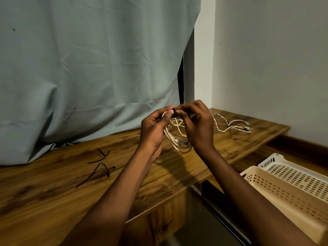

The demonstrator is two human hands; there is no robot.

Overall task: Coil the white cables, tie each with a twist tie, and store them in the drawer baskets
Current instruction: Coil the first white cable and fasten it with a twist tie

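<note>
Here hands [175, 125] pinch coiled white cable [174, 139] between them, above desk [53, 183]

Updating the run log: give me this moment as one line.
step: tying coil | left hand: holds coiled white cable | right hand: pinches at coil top | spare twist ties: on table | baskets: no cables visible

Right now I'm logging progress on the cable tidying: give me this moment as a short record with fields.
left hand: holds coiled cable
right hand: fingers pinch at the coil's top
loose cable: on desk, right
spare twist ties: on desk, left
baskets: beige and white, no cables seen inside
stage: tying
</note>
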